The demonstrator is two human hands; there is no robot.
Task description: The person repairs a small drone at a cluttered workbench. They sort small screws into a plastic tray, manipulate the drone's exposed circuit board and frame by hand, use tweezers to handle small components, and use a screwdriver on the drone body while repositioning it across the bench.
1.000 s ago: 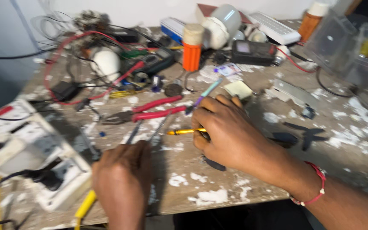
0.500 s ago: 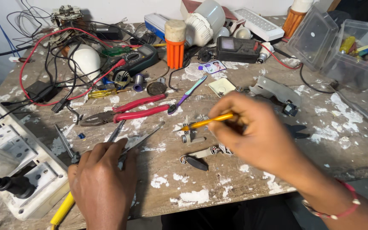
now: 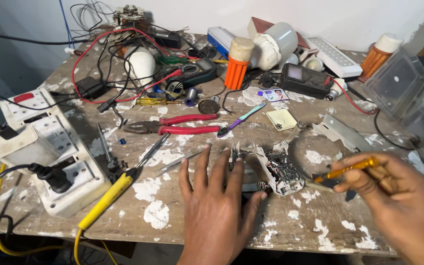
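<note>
The left hand (image 3: pixel 215 216) lay flat on the bench (image 3: pixel 290 230), fingers (image 3: pixel 221 167) spread wide and holding nothing, their tips just beside an opened white casing with a bare circuit board (image 3: pixel 281 172) near the bench's front middle. The right hand (image 3: pixel 401 206) pinched a yellow-handled screwdriver (image 3: pixel 345 168), its tip hidden. The board looked light, stiff and fragile, with small parts exposed; it seemed best gripped by the plastic shell's edges, not the components.
</note>
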